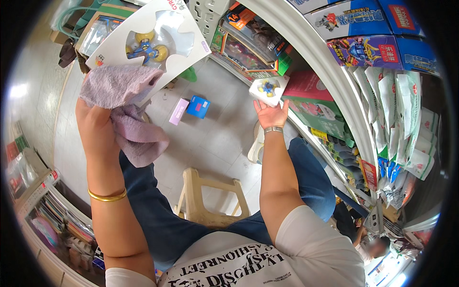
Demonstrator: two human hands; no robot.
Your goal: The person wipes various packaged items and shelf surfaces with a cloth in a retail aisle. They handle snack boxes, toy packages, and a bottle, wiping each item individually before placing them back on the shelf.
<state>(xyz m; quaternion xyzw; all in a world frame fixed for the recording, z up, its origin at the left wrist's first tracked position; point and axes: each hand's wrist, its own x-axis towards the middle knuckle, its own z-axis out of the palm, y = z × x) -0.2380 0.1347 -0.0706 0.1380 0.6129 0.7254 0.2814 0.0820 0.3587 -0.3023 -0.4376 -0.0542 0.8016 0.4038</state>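
Note:
My left hand (98, 120) is wrapped in a lilac towelling cloth (140, 138), which hides most of its fingers. Right against the cloth is a large white toy box (179, 25), tilted, with a clear window showing a blue and yellow toy (150, 50). Whether the hidden fingers also grip this box I cannot tell. My right hand (271, 114), palm up, holds a small white box (269, 87) at the edge of the right-hand shelf. Through its window shows a similar blue and yellow toy. The fingertips are partly hidden behind that box.
Boxed toys (251, 39) and a green and red box (315, 104) fill the right shelf. White packets (394, 107) hang there. A blue box (198, 107) and a lilac box (179, 112) lie on the floor. A beige plastic stool (215, 217) is between my legs. Another person (373, 247) is at lower right.

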